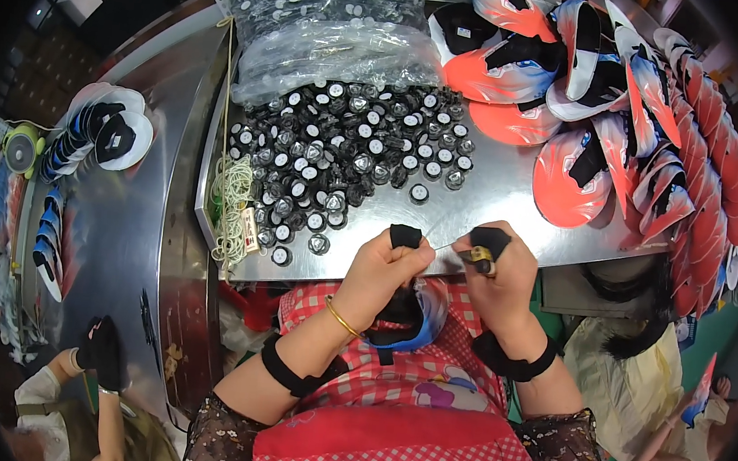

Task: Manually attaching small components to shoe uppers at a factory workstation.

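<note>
My left hand is closed at the table's front edge, thumb and fingers pinched together. A thin pale cord runs from it toward my right hand, which is also closed, fingers curled around the cord's other end. Black covers wrap fingers on both hands, and a gold-coloured band shows on the right one. Beneath my hands, against my red checked apron, lies a blue and black shoe upper, partly hidden by my left hand and wrist.
Many black knobs with white faces are heaped on the metal table. Behind them lies a clear plastic bag. Red-orange shoe uppers pile up at right. A cord bundle hangs left. Another person's gloved hand rests lower left.
</note>
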Demonstrator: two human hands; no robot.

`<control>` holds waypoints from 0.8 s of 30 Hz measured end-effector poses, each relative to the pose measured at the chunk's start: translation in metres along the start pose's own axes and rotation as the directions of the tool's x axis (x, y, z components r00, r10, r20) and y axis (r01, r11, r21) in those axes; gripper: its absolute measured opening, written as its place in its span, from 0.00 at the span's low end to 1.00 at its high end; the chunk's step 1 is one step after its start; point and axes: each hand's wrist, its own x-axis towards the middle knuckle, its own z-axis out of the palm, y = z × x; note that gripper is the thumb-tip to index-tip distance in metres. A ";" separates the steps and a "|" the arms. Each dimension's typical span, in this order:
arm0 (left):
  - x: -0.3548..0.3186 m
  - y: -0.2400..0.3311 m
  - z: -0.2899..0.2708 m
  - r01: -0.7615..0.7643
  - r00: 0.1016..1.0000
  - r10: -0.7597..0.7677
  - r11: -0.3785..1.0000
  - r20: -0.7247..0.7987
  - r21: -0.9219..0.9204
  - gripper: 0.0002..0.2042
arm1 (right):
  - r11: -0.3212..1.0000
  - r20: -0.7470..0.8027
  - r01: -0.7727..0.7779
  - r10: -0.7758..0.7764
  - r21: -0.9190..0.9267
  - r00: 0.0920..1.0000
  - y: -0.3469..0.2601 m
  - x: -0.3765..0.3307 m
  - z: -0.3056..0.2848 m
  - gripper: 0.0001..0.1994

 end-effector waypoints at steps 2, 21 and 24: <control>0.000 -0.001 0.002 -0.105 0.993 0.110 0.986 0.034 -0.127 0.07 | 0.999 -0.062 -0.041 0.039 -0.024 0.997 0.001 0.004 -0.007 0.10; -0.010 -0.004 0.018 -0.112 0.993 0.110 0.990 -0.030 -0.085 0.04 | 0.559 0.311 -0.663 0.599 0.498 0.738 -0.021 -0.026 -0.002 0.06; -0.011 -0.007 0.018 -0.119 0.986 0.108 0.989 -0.125 -0.089 0.04 | 0.496 0.419 -0.714 0.584 0.494 0.695 -0.018 -0.021 -0.005 0.04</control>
